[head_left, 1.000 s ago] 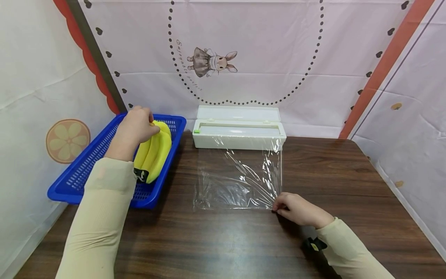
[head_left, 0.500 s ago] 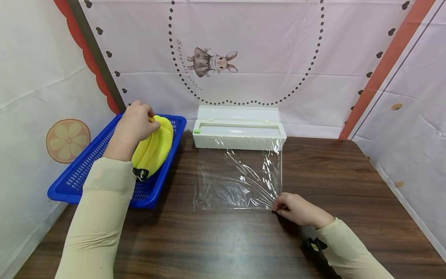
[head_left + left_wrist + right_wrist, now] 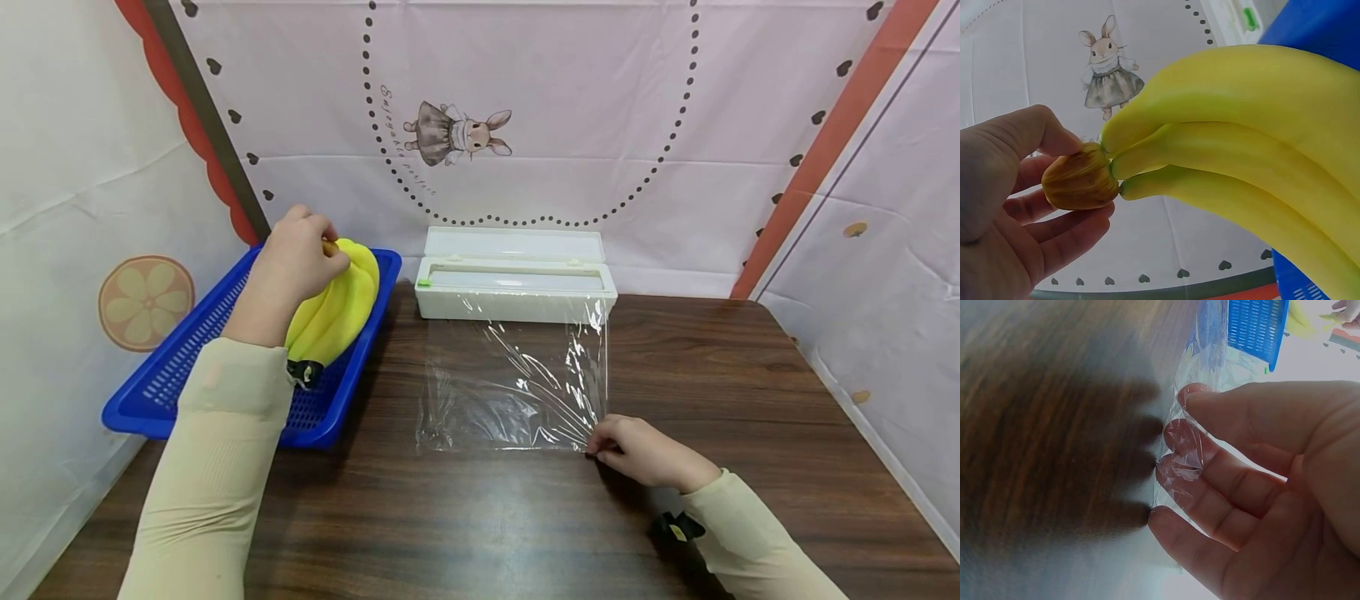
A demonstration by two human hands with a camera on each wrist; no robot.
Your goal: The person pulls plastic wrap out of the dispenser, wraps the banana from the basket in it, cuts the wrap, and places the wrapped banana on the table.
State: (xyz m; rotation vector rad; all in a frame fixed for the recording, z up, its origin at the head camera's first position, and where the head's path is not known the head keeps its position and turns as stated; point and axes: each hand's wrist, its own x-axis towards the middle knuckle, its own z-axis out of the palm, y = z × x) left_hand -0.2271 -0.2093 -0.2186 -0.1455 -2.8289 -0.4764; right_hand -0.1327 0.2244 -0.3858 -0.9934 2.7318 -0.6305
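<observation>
My left hand (image 3: 288,262) grips a bunch of yellow bananas (image 3: 345,304) by its brown stem (image 3: 1082,178), the thumb on one side and curled fingers on the other. The bunch hangs tilted over the blue basket (image 3: 318,435); whether its lower end touches the basket cannot be told. Clear plastic wrap (image 3: 495,392) stretches across the table from a white wrap dispenser (image 3: 517,308). At the near right corner of that sheet, my right hand (image 3: 645,450) pinches the film between thumb and fingers, low against the tabletop.
The dispenser's lid (image 3: 513,244) stands raised against the printed backdrop, and a green slider (image 3: 424,282) sits at its left end. Brown wooden table (image 3: 750,400) extends right and in front of the wrap. Fabric walls enclose the back and sides.
My left hand has risen slightly, lifting the bananas up and a little to the right in the head view. The right hand and the wrap have stayed put.
</observation>
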